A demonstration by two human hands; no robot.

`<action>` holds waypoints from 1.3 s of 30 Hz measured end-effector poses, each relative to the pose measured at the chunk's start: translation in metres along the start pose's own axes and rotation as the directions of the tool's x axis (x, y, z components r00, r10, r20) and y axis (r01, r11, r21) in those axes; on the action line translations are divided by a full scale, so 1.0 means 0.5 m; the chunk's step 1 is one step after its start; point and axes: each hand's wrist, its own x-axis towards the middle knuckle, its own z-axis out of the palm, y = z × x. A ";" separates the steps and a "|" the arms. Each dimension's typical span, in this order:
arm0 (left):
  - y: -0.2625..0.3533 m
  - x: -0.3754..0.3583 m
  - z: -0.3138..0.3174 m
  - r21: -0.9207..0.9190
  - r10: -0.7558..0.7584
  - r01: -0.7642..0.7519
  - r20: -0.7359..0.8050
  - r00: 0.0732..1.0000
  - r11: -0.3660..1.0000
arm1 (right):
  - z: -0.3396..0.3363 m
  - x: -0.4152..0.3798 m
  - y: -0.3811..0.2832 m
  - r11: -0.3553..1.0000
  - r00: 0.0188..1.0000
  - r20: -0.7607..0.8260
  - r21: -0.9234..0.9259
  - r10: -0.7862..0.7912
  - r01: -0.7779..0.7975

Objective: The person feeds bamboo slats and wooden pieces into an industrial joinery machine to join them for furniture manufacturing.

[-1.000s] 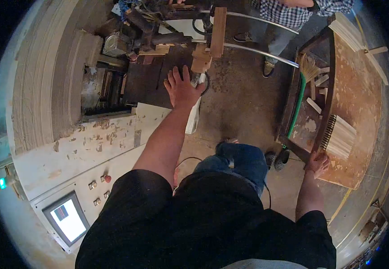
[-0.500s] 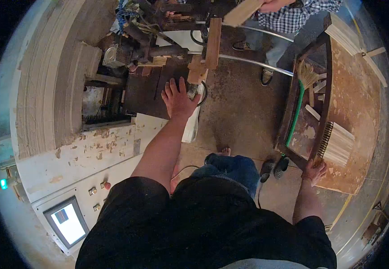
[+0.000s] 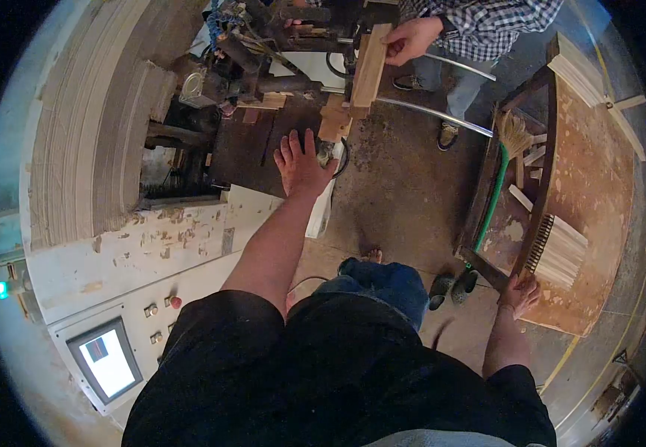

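My left hand (image 3: 304, 165) lies flat with its fingers spread at the edge of the machine's dark bed (image 3: 245, 149), beside a small wooden block (image 3: 333, 123) and a metal fitting partly under the thumb. Nothing shows in its grasp. Over to the right, my right hand (image 3: 520, 296) is curled around the near corner of a worn wooden table (image 3: 599, 186). A stack of finger-jointed wood strips (image 3: 563, 252) lies on that table, just beyond the hand. A co-worker's hand (image 3: 412, 41) holds a wooden board (image 3: 371, 65) at the machine's far side.
A control panel with a lit screen (image 3: 107, 361) and a red button (image 3: 176, 302) sits at lower left. Tall stacked boards (image 3: 88, 134) stand behind it. A green-handled broom (image 3: 499, 186) leans in the table frame near wood offcuts. Shoes (image 3: 464, 287) lie on the floor.
The co-worker's hand has moved left and down, bringing a light board against the board standing at the machine. My hands keep about the same places; the view has shifted slightly.
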 end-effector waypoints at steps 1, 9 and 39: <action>-0.001 -0.001 0.006 -0.001 -0.003 0.003 0.001 1.000 1.000 | -0.004 -0.002 -0.006 1.000 0.997 -0.070 -0.003 -0.023 0.023; 0.005 0.000 -0.005 0.019 -0.038 0.037 0.061 0.997 0.999 | -0.016 -0.002 -0.015 0.998 0.988 -0.141 -0.009 -0.056 0.055; 0.011 0.001 -0.023 0.014 -0.056 0.055 0.115 0.992 0.998 | -0.022 -0.003 -0.017 1.000 0.998 -0.067 0.016 -0.010 0.011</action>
